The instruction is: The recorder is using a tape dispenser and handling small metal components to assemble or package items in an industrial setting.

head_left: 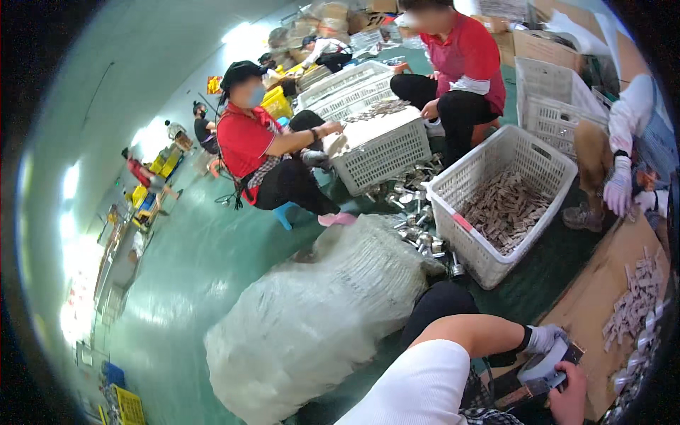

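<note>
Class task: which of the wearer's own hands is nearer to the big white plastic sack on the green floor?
Left. The gloved left hand lies toward the sack; the bare right hand is farther right, lower.

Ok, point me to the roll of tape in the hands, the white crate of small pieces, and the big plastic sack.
roll of tape (544, 367), head view, on its pale outer side.
white crate (533, 212), head view, on its right wall.
plastic sack (319, 319), head view, on the middle of its bulging side.
</note>
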`<action>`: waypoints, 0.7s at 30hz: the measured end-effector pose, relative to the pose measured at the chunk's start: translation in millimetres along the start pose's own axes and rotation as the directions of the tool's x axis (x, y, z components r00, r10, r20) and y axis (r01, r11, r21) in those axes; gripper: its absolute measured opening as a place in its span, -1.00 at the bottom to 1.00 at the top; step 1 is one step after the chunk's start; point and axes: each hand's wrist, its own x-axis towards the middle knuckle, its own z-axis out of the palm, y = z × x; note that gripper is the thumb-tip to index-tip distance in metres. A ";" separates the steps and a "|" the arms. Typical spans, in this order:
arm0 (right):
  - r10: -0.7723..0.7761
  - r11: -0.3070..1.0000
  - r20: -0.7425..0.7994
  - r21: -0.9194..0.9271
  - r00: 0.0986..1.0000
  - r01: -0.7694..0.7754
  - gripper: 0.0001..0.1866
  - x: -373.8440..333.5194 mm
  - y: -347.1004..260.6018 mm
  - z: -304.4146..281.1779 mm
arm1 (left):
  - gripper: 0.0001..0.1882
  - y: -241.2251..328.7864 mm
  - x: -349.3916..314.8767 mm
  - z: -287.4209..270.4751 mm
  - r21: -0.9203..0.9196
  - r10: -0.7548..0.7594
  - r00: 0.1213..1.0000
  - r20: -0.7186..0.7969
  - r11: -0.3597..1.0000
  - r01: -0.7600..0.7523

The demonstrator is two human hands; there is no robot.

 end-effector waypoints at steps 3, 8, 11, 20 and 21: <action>-0.033 0.999 0.040 0.013 0.999 0.032 -0.65 5.7 -1.0 -2.0 | -0.71 -31.2 10.0 1.5 -0.398 -0.129 0.991 0.025 0.908 0.129; -0.034 0.999 0.043 -0.004 0.998 0.034 -0.67 16.7 3.8 -7.5 | -0.68 -43.0 30.2 5.2 -0.199 -0.092 0.995 -0.031 0.976 0.084; -0.036 0.999 0.037 -0.009 0.999 0.036 -0.68 20.8 5.1 -7.1 | -0.69 -39.8 33.9 7.2 -0.173 -0.088 0.996 -0.012 0.981 0.084; -0.077 0.997 0.057 -0.010 0.995 0.078 -0.70 27.7 1.3 -0.8 | -0.72 -40.8 24.3 11.6 -0.166 -0.084 0.996 -0.030 0.983 0.077; -0.082 0.996 0.045 -0.013 0.996 0.083 -0.71 30.5 1.6 -0.6 | -0.72 -39.4 25.3 9.5 -0.156 -0.079 0.996 -0.029 0.985 0.074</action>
